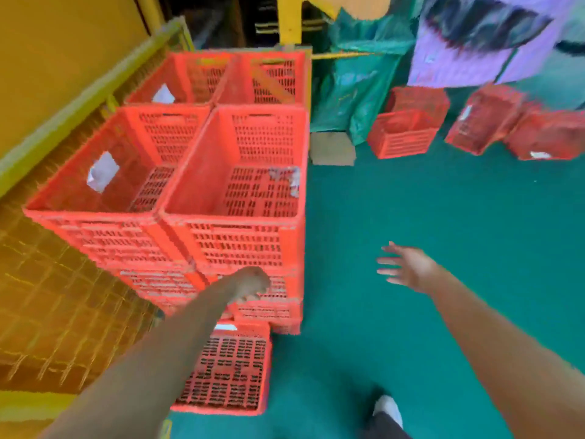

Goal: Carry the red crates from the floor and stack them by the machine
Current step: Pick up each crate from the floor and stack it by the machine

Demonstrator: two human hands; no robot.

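Note:
Four stacks of red crates [234, 188] stand two by two beside the yellow machine guard [63, 115]. A single low red crate [231, 372] sits on the floor in front of the right-hand stack. My left hand [251, 285] rests against the front of that stack, fingers curled down; whether it grips the crate wall is unclear. My right hand [405, 267] hovers over the green floor with fingers spread, holding nothing. Three more red crates [402, 134] [484, 122] [544, 137] lie on the floor at the far right.
Yellow wire-mesh fencing [60, 305] runs along the left. A yellow post [289, 20] and green sheeting [354, 90] stand behind the stacks, with a small concrete block [332, 148] at their foot. A person in purple [474, 42] is at the top right. My shoe [387, 410] is below.

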